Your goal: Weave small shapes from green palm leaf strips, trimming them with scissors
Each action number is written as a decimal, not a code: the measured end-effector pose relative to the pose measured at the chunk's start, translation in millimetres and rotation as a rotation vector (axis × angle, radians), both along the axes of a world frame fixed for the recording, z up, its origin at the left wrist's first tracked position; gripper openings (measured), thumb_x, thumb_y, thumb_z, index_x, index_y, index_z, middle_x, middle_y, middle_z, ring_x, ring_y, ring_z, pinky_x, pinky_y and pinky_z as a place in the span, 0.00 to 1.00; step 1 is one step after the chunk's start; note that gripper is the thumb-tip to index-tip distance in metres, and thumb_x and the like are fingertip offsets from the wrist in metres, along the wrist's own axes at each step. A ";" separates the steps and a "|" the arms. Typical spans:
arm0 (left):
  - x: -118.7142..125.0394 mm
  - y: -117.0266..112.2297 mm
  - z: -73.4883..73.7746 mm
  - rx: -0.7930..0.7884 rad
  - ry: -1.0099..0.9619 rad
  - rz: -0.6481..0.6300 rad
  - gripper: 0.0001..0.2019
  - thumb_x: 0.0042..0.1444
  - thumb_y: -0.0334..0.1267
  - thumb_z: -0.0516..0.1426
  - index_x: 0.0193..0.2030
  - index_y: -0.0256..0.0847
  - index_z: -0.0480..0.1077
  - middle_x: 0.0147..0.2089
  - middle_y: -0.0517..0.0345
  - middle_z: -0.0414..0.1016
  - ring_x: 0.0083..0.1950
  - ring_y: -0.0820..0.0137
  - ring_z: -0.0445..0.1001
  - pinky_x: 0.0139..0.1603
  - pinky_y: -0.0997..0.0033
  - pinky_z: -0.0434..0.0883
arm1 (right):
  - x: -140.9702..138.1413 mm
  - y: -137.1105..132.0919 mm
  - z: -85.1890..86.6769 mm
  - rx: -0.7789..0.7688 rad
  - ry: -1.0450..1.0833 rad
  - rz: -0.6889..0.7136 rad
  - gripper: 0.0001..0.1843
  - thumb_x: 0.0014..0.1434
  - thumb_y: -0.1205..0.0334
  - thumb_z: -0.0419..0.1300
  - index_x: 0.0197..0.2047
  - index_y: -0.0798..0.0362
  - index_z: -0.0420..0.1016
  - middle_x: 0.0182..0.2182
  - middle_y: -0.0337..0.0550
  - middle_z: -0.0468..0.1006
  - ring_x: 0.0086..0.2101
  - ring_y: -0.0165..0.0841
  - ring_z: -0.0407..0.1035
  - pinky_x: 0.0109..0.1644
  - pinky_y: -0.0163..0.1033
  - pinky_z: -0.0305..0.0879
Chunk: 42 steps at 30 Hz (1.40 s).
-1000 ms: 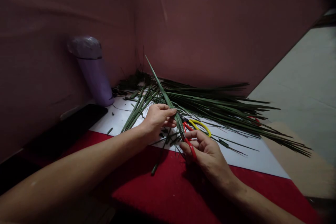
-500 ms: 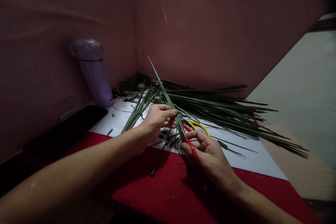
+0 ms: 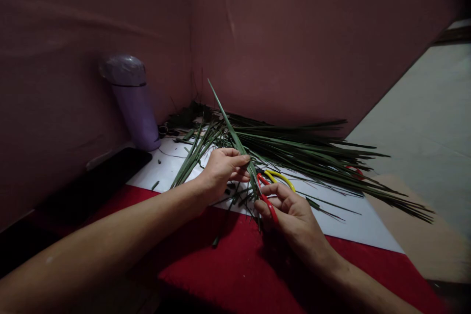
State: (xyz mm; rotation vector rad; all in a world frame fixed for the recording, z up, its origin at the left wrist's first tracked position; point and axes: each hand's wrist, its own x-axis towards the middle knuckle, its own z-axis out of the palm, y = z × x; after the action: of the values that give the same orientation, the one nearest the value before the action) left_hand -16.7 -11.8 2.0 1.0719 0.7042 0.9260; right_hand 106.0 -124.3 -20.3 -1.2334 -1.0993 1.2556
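Pinched in the fingers of my left hand is a long green leaf strip, its pointed tip slanting up and away to the left. My right hand grips red-handled scissors, with thumb and fingers at the handles. The scissors' blades lie along the strip's lower end, just below my left fingertips; whether they are fully closed is hard to see. Behind the scissors, a yellow-handled tool rests on the white sheet, its working end partly hidden.
A large pile of long green leaves spreads to the right, and a smaller bunch lies left. Leaf scraps are scattered between. A purple tumbler stands near the wall beside a dark flat object. Red cloth covers the front.
Both hands stay nearly in place, still holding the leaf strip and scissors. The view has shifted very slightly.
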 end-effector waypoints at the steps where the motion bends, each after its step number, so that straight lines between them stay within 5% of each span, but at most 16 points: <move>1: 0.1 -0.1 0.2 -0.002 -0.001 0.000 0.07 0.46 0.29 0.59 0.23 0.34 0.63 0.20 0.62 0.63 0.19 0.76 0.66 0.23 0.71 0.70 | 0.0 -0.1 -0.1 0.001 0.000 0.000 0.13 0.52 0.57 0.62 0.37 0.51 0.63 0.15 0.27 0.61 0.14 0.19 0.50 0.16 0.26 0.48; 14: -2.0 10.6 0.5 0.050 0.052 0.128 0.08 0.46 0.32 0.59 0.21 0.35 0.64 0.17 0.64 0.61 0.17 0.77 0.65 0.21 0.74 0.67 | -1.1 0.2 -3.5 -0.005 -0.046 0.011 0.14 0.51 0.55 0.62 0.35 0.51 0.63 0.14 0.26 0.59 0.14 0.19 0.49 0.16 0.25 0.47; 42: -0.6 3.4 2.9 0.025 0.056 0.034 0.09 0.50 0.32 0.57 0.23 0.35 0.62 0.18 0.59 0.66 0.19 0.75 0.67 0.23 0.72 0.68 | -0.8 0.2 2.9 0.008 -0.025 -0.003 0.16 0.51 0.53 0.62 0.37 0.51 0.63 0.15 0.27 0.62 0.14 0.21 0.49 0.16 0.27 0.46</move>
State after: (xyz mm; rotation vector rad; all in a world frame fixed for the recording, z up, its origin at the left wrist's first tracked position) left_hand -17.3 -8.4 4.8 1.1144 0.7606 0.9398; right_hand 105.1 -124.0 -17.3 -1.2476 -1.1190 1.2350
